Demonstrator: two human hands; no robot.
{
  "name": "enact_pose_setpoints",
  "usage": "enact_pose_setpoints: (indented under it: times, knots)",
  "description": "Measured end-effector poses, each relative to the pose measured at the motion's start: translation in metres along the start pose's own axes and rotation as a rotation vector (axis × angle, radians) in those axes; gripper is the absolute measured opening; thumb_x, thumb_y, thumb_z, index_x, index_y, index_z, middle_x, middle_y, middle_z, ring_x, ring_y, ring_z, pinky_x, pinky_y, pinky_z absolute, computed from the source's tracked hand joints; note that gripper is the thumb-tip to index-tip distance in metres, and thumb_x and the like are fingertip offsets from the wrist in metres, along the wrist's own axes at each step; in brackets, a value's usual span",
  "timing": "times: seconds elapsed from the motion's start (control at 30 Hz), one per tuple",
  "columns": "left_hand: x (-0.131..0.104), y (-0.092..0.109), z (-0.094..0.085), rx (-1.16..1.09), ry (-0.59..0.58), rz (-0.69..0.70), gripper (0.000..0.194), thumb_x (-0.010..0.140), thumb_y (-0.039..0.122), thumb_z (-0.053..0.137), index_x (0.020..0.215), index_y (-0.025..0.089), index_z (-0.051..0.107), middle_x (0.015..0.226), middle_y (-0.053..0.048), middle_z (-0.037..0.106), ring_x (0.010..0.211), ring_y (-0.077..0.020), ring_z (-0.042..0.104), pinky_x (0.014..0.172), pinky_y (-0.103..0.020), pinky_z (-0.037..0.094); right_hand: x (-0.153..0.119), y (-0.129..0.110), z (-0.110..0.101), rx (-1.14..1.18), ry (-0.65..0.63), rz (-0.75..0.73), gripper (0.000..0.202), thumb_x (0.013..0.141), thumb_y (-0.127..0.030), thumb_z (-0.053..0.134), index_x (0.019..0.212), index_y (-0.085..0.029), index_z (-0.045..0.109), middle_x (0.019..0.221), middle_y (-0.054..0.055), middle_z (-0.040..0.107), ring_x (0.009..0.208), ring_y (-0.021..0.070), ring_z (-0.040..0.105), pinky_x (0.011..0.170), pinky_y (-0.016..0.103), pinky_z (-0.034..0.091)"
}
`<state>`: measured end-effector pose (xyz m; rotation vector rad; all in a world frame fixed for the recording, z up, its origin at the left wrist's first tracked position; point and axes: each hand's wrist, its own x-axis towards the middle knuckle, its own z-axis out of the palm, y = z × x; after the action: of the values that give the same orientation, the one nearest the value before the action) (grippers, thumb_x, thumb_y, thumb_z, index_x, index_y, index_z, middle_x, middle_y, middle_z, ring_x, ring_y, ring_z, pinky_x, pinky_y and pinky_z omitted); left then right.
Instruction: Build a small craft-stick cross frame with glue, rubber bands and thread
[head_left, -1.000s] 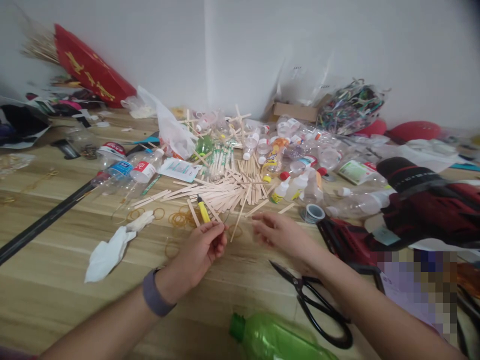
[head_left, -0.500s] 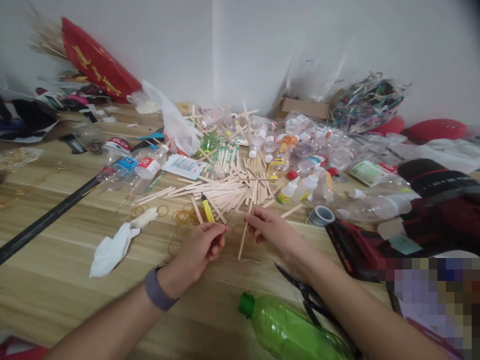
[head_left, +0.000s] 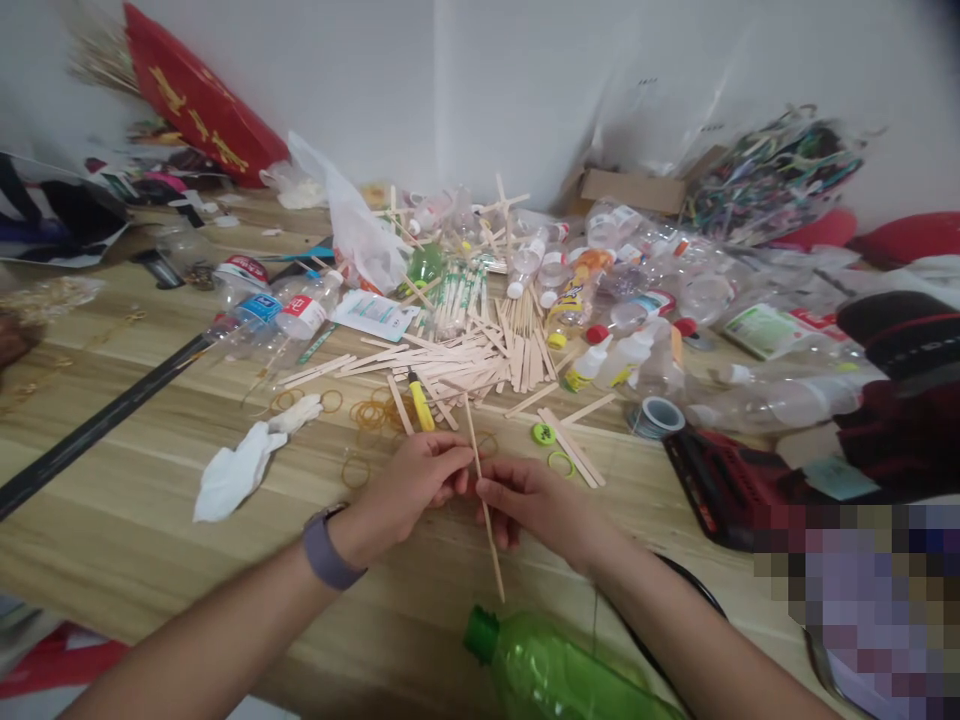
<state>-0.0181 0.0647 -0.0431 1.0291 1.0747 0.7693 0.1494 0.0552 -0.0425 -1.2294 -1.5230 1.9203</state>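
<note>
A thin wooden stick [head_left: 491, 535] slants between my hands, its lower end close to a green bottle [head_left: 570, 665]. My right hand [head_left: 532, 505] pinches it near the middle. My left hand [head_left: 409, 480], with a grey band on the wrist, has its fingers closed at the stick's left side; what its fingertips hold is too small to tell. Just beyond are a pile of wooden sticks [head_left: 450, 365], a yellow-handled tool [head_left: 421, 405] and rubber bands [head_left: 373, 414]. A green cap [head_left: 543, 434] lies beyond my right hand.
Plastic bottles [head_left: 630, 310] crowd the back right. A tape roll [head_left: 655, 418] and a red-black power tool [head_left: 724, 490] lie right. A crumpled white glove [head_left: 240, 470] and a long black bar [head_left: 97, 425] are at the left.
My hands have come together, and the stick has tilted the other way, its lower end now nearer the green bottle. The view has shifted slightly. The green cap has come into sight.
</note>
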Motion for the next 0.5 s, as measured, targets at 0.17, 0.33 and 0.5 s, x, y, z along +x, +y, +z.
enact_pose_setpoints:
  times: [0.17, 0.33, 0.5]
  knots:
    - [0.000, -0.003, 0.000, 0.017, -0.022, -0.004, 0.030, 0.080, 0.043, 0.060, 0.065, 0.017, 0.056, 0.050, 0.007, 0.045, 0.039, -0.0043, 0.029, 0.040, -0.020, 0.018, 0.000, 0.003, 0.000, 0.000, -0.025, 0.036, 0.037, 0.076, -0.056, 0.063, 0.071, -0.020, 0.055, 0.051, -0.005, 0.054, 0.044, 0.0100, 0.055, 0.041, 0.020, 0.042]
    - [-0.001, -0.006, 0.001, 0.067, -0.052, -0.064, 0.034, 0.078, 0.045, 0.060, 0.061, 0.018, 0.050, 0.051, 0.007, 0.046, 0.039, -0.0043, 0.031, 0.040, -0.020, 0.018, 0.006, 0.005, -0.004, -0.004, 0.152, -0.025, 0.036, 0.076, -0.055, 0.061, 0.086, -0.021, 0.055, 0.070, -0.004, 0.059, 0.048, 0.0082, 0.054, 0.042, 0.021, 0.044]
    - [-0.002, -0.006, 0.002, 0.112, -0.091, -0.121, 0.032, 0.078, 0.046, 0.057, 0.064, 0.018, 0.051, 0.052, 0.007, 0.049, 0.039, -0.0044, 0.032, 0.039, -0.020, 0.019, 0.010, 0.008, -0.007, -0.076, 0.266, -0.045, 0.028, 0.079, -0.049, 0.057, 0.077, -0.021, 0.051, 0.052, -0.006, 0.052, 0.045, 0.0100, 0.049, 0.044, 0.022, 0.041]
